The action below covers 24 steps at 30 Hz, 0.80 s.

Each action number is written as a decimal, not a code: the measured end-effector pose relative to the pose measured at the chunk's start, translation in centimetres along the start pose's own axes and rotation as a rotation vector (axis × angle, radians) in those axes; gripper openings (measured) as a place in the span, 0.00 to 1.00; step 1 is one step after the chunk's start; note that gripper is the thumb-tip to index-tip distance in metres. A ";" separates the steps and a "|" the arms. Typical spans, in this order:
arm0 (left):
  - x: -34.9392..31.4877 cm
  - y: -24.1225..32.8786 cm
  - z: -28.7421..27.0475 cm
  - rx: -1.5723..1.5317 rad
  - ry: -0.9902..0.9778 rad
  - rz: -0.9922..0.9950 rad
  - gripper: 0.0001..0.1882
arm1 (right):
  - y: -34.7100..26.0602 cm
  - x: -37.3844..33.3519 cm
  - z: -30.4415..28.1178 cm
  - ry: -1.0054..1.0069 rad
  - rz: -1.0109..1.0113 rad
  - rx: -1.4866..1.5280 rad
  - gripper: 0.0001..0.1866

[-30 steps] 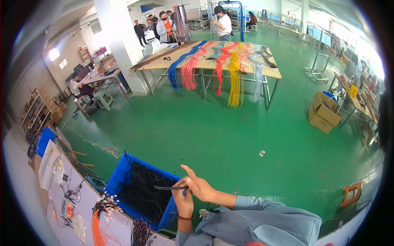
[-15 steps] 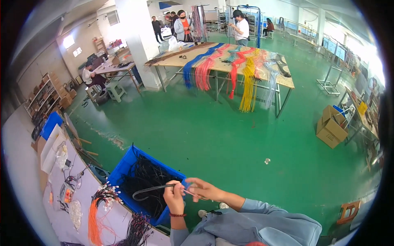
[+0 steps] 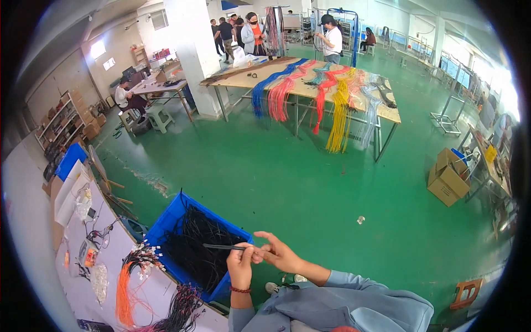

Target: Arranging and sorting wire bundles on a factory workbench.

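Note:
My left hand (image 3: 240, 267) and my right hand (image 3: 280, 254) meet just right of a blue plastic bin (image 3: 166, 220) filled with black wires (image 3: 200, 250). Both pinch one thin black wire (image 3: 222, 247), which sticks out level to the left over the bin. My left fist is closed on it with a red bead bracelet at the wrist. My right thumb and forefinger grip its end while the other fingers spread. Grey-blue sleeves cover my right forearm.
A white workbench (image 3: 72, 265) at lower left carries orange wire bundles (image 3: 126, 279), dark wires (image 3: 177, 309) and small bags. Across the green floor stands a long table (image 3: 310, 88) draped with coloured cables, with people around it. Cardboard boxes (image 3: 451, 178) sit at right.
The view has swung slightly, so the bin and hands sit further right. The black wire, looped half a second ago, is now drawn out straight between my two hands.

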<state>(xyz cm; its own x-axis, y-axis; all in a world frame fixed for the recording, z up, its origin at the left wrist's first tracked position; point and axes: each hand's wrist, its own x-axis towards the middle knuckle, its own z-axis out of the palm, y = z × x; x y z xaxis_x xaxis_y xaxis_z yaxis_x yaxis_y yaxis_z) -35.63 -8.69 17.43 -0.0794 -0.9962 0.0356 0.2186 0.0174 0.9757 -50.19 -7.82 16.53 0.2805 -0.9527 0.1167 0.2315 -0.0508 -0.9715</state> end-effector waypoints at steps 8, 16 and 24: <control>0.4 2.1 -3.4 -0.122 0.282 0.170 0.05 | 1.6 -1.0 -0.9 -0.195 0.095 -0.112 0.16; -0.7 1.5 -0.6 -0.035 0.049 0.022 0.08 | -0.8 0.6 -0.1 -0.068 -0.102 -0.518 0.13; -0.1 1.8 -3.3 -0.194 0.251 0.153 0.07 | 0.0 -0.5 -0.1 -0.180 0.081 -0.147 0.15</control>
<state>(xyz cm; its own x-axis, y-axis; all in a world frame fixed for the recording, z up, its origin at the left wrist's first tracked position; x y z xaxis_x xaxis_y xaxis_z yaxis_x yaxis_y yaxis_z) -32.03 -8.85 18.45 0.2051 -0.9736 0.1004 0.3920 0.1757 0.9030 -50.41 -7.41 16.47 0.4568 -0.8876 0.0589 0.0669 -0.0318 -0.9973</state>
